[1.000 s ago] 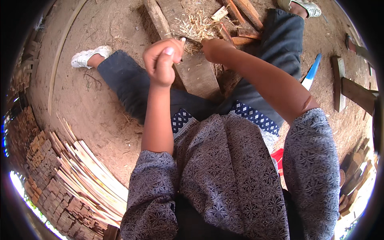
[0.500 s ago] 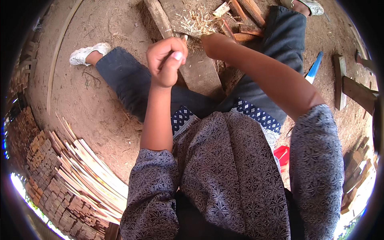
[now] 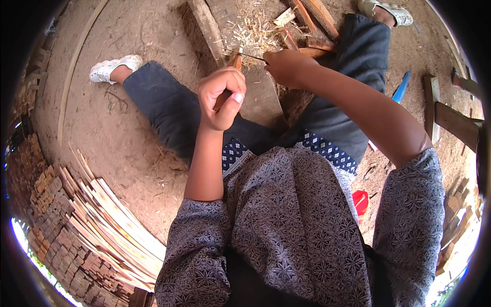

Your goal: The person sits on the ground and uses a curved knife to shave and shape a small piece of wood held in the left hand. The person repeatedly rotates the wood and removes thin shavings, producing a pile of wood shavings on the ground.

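Observation:
My left hand is closed round a short reddish-brown piece of wood, whose pale cut end sticks out beyond the fist. From the right my right hand reaches in, closed on a knife; its handle is hidden in the fist. The thin knife blade points left and lies across the wood's pale end. Below both hands a flat wooden board lies between my legs. Curled wood shavings are heaped at its far part.
A squared timber lies left of the shavings, and reddish wood offcuts lie right of them. Beyond my right leg are a long blue object and a wooden frame. Long strips and stacked wood pieces fill the lower left.
My left hand has moved down and right, nearer to me, showing more of the wood. My right hand has shifted slightly right and nearer; the knife blade shows more clearly.

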Action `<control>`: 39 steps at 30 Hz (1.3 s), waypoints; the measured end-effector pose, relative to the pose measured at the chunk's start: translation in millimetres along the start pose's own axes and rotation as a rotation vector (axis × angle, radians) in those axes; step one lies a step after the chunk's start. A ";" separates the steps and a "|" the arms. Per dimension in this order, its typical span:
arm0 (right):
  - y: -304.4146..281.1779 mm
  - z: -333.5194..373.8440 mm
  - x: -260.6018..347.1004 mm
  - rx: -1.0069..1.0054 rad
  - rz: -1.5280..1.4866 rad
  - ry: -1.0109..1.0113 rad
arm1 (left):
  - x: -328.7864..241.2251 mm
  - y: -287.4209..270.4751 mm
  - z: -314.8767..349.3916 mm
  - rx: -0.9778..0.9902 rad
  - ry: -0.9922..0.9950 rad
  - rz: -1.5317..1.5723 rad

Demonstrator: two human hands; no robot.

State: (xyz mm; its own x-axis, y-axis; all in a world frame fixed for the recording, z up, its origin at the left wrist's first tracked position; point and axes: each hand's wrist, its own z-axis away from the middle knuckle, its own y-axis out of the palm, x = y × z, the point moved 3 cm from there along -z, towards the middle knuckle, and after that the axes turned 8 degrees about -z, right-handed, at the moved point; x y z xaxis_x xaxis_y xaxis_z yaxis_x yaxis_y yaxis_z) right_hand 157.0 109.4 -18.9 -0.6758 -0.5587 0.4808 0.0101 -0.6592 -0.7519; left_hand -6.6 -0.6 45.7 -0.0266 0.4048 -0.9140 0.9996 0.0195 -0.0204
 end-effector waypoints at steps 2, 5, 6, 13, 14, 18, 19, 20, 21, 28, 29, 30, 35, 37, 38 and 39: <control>-5.0 1.5 9.3 -0.004 -0.069 0.129 | 1.6 2.9 -3.4 -0.010 0.023 0.026; -6.5 -2.0 9.5 0.049 -0.084 0.168 | 1.1 5.4 -5.3 -0.005 0.020 0.022; -6.7 -5.1 7.8 0.065 -0.057 0.175 | 0.7 6.9 -8.1 0.008 0.014 0.017; 13.1 -23.6 -0.6 0.006 -0.107 0.278 | -2.7 7.3 -4.9 0.035 -0.044 -0.065; 13.1 -26.7 -5.4 -0.004 -0.121 0.288 | 0.1 5.4 -4.3 0.016 -0.021 -0.045; 7.1 -33.4 -13.7 0.000 -0.007 0.068 | 5.2 -2.9 3.3 -0.057 -0.031 0.019; 3.8 -30.0 -13.5 -0.031 0.011 0.024 | 5.0 -2.8 4.4 -0.056 -0.034 0.018; 0.4 -27.3 -13.1 -0.062 0.028 -0.020 | 4.5 -2.7 4.1 -0.053 -0.037 0.017; -2.6 -21.0 -5.2 -0.015 0.010 0.017 | 3.7 -3.6 5.6 -0.058 -0.042 0.013; -8.0 -3.0 10.5 0.087 -0.054 0.187 | 3.3 2.8 -1.5 -0.061 0.001 0.087; -8.8 -2.6 14.7 0.089 -0.065 0.195 | 2.8 2.9 -1.3 -0.046 0.005 0.063; -2.1 -7.4 11.0 0.091 -0.024 0.185 | 1.7 5.8 -4.4 -0.020 0.019 0.047; 9.7 -27.0 1.7 -0.001 -0.097 0.234 | -0.2 4.8 -3.2 0.004 -0.027 -0.030; 4.5 -30.9 -0.2 0.028 -0.094 0.212 | 1.3 2.3 0.0 -0.014 -0.016 -0.010; 0.9 -31.2 -2.7 0.041 -0.092 0.203 | 1.8 2.7 0.4 0.006 0.008 -0.033; -3.7 -29.9 -2.3 0.026 -0.072 0.176 | 2.7 3.6 0.6 0.023 0.030 -0.056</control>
State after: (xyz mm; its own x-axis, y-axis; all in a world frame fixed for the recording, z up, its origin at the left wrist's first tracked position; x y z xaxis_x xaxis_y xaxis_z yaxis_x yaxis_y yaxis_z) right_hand 136.5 128.2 -30.7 -0.7937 -0.4146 0.4452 -0.0257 -0.7083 -0.7054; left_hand -3.0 0.1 42.9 -0.0822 0.4310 -0.8986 0.9965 0.0219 -0.0807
